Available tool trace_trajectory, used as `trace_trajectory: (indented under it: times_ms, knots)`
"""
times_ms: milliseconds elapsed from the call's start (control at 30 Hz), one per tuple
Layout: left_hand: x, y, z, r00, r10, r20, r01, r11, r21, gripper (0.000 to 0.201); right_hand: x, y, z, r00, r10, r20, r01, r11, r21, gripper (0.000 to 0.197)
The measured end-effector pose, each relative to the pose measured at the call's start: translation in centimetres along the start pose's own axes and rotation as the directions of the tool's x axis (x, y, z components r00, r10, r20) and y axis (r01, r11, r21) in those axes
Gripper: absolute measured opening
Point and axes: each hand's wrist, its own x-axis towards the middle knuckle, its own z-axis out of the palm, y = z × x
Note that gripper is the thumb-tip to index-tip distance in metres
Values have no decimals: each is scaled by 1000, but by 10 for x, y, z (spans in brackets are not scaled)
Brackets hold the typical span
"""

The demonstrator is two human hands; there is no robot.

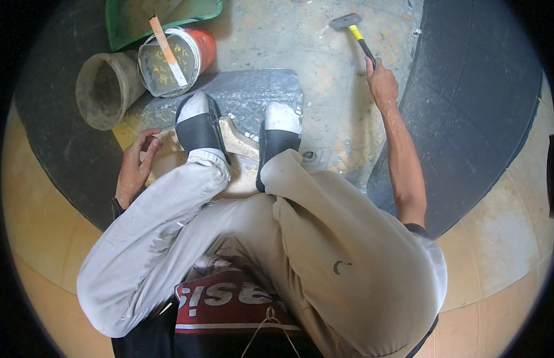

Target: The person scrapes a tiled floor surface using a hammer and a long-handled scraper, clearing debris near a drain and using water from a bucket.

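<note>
My right hand (383, 85), arm stretched forward, is closed around the lower end of a hammer (357, 37). The hammer has a dark metal head and a yellow and black handle, and its head is over or on the wet-looking sheet; I cannot tell which. At the left, my left hand (139, 160) has curled fingers and its thumb at the edge of a pale, cut slab (237, 142), which it appears to grip. My feet in black slippers are on or over the slab, hiding much of it.
A dusty grey sheet (259, 42) with pale fragments covers the ground ahead. A worn grey block (262, 80) lies before my feet. At the upper left are a red bucket (206, 48) with an orange-and-white stick (168, 51) across it, a grey bucket (99, 89) and a green tray (114, 27).
</note>
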Motion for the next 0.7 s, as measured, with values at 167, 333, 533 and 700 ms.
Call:
trace_trajectory:
  times_ms: [167, 333, 533, 700]
  knots:
    - [0, -4, 2, 1000, -3, -13, 3, 1000, -7, 34, -4, -3, 2, 998, -58, -5, 58, 998, -35, 59]
    - [0, -1, -1, 1000, 7, -5, -7, 1000, 3, 35, -7, -1, 13, 999, -49, 10, 50, 998, -42, 61]
    - [0, -5, 2, 999, 28, -25, -28, 1000, 5, 31, -2, 4, 17, 999, -22, 28, 21, 999, 25, 61]
    - [0, -4, -1, 1000, -2, 8, 2, 1000, 10, 35, 8, 0, 12, 999, 38, 7, -38, 996, 81, 60]
